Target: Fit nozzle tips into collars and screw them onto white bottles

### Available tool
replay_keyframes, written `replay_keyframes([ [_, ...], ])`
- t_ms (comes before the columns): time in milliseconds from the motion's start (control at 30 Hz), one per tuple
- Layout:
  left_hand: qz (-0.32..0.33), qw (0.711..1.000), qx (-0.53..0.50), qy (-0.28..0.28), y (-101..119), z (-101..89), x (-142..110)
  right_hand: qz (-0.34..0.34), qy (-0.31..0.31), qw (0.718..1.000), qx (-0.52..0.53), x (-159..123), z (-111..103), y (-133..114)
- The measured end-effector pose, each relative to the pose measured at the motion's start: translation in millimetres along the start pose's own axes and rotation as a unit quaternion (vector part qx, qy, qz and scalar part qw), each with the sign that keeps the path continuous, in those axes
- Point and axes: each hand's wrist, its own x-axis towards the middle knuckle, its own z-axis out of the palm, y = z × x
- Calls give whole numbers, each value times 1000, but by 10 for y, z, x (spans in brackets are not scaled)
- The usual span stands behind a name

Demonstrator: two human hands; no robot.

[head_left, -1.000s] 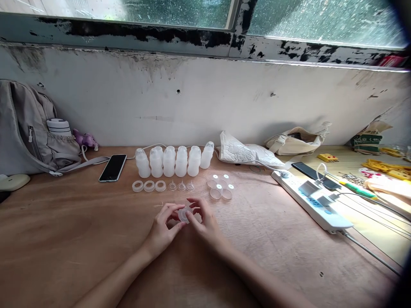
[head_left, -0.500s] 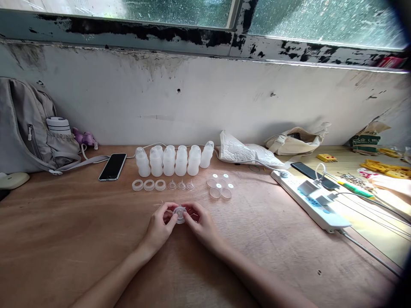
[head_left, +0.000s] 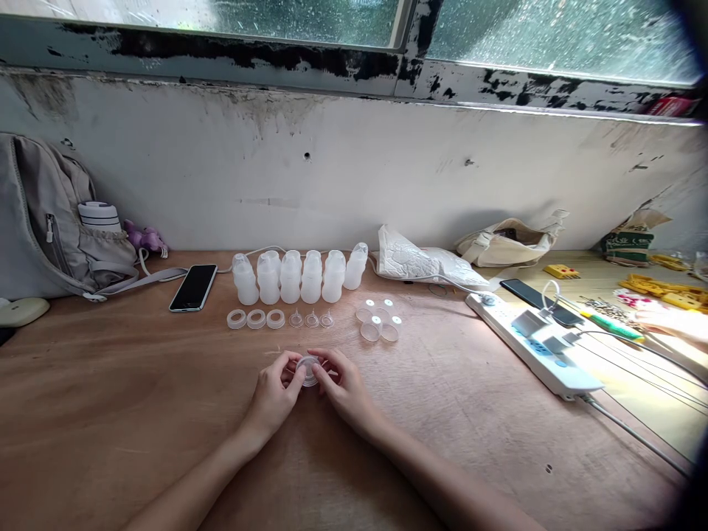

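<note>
My left hand (head_left: 275, 391) and my right hand (head_left: 341, 387) pinch a translucent round bottle collar (head_left: 308, 372) between thumbs and fingers, just above the table. A clear part seems to sit inside the collar, perhaps a teat; its shape is partly hidden by my fingers. Beyond my hands lie three white collar rings (head_left: 256, 319) in a row, with three clear teats (head_left: 311, 319) to their right. Several clear round discs (head_left: 370, 332), with small white dots on or near them, rest farther right. Several frosted baby bottles (head_left: 290, 277) stand behind in a line.
A phone (head_left: 193, 288) and a grey backpack (head_left: 41, 221) are at the left. White padded packaging (head_left: 414, 258) and a cream bag (head_left: 506, 243) lie along the wall. To the right are a power strip (head_left: 534, 346) with cables and a second phone (head_left: 539, 302).
The collar has turned slightly between my fingers and its upper rim shows rounder. My right index finger has shifted a little left over its top edge.
</note>
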Motion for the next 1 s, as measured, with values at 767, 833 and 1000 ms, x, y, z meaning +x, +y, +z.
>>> replay_keyframes([
  [767,-18,999,-33,-22,37,32,-17,19,-14,1000,20,13,8,-24],
  [833,-27,999,-35,-8,54,23,-17,51,-27,996,68,14,22,-25],
  [1000,-32,999,-11,-8,53,31,-45,72,-42,993,83,12,37,-3],
])
